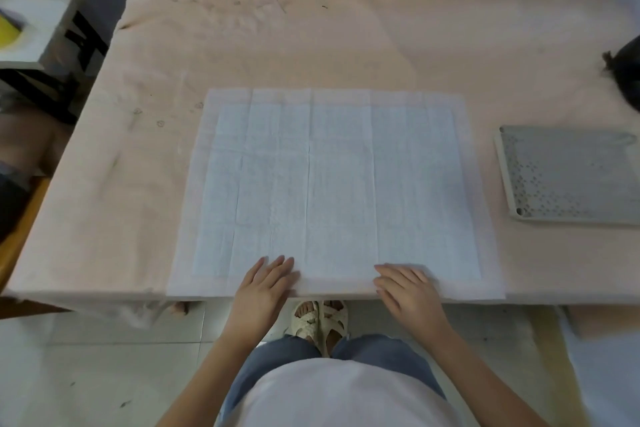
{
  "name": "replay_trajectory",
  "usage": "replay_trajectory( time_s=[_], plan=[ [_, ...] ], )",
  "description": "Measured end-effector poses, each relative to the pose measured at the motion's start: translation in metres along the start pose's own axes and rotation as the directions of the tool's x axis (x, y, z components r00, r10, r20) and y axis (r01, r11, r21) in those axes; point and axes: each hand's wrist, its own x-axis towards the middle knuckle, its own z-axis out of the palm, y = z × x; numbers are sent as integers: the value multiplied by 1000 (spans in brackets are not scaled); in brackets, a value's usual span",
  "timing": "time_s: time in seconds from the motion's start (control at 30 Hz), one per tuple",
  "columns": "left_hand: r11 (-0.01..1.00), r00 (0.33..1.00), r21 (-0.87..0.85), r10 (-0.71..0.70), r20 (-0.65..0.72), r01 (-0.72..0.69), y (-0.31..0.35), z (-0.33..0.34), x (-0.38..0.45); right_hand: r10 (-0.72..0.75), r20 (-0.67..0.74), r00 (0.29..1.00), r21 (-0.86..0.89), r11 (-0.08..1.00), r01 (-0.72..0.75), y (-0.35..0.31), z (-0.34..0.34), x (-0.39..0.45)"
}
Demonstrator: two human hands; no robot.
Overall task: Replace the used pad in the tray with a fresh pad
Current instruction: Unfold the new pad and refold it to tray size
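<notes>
One white pad (332, 191) lies unfolded and flat in the middle of the frame on a table covered with a pink cloth (346, 38). Two hands press its near edge: the left hand (263, 284) with fingers straight and flat, the right hand (405, 288) with fingers slightly bent but spread, gripping nothing. One grey perforated tray (568, 177) sits at the right of the frame, apart from the pad.
</notes>
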Motion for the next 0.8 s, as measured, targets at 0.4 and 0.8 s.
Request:
replay_trajectory(
  time_s=[0.4, 0.8],
  plan=[
    [978, 945, 153, -86, -316, 140, -24, -53, 92, 149, -231, 961, -129, 975, -182, 4, -47, 90],
    [949, 966, 197, -256, 32, 245, -72, -25, 187, 271, 85, 959, -210, 946, -248, 58, -12, 187]
  ],
)
